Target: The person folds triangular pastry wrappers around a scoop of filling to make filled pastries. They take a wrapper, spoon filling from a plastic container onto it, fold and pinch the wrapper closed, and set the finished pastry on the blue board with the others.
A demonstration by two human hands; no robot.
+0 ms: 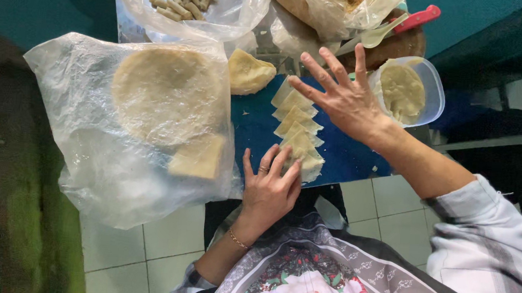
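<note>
A row of overlapping triangular dough wrappers lies on a blue board. My left hand rests at the board's near edge, fingers spread, its tips touching the nearest wrapper. My right hand hovers over the far end of the row with fingers wide apart and nothing in it. Just right of that hand stands a clear plastic tub of pale filling.
A clear plastic bag at the left holds round wrapper sheets and a cut piece. A folded wrapper stack lies by the board's far edge. Farther off are a bag of rolled sticks, a plastic spoon and a red-handled tool. Tiled floor lies below.
</note>
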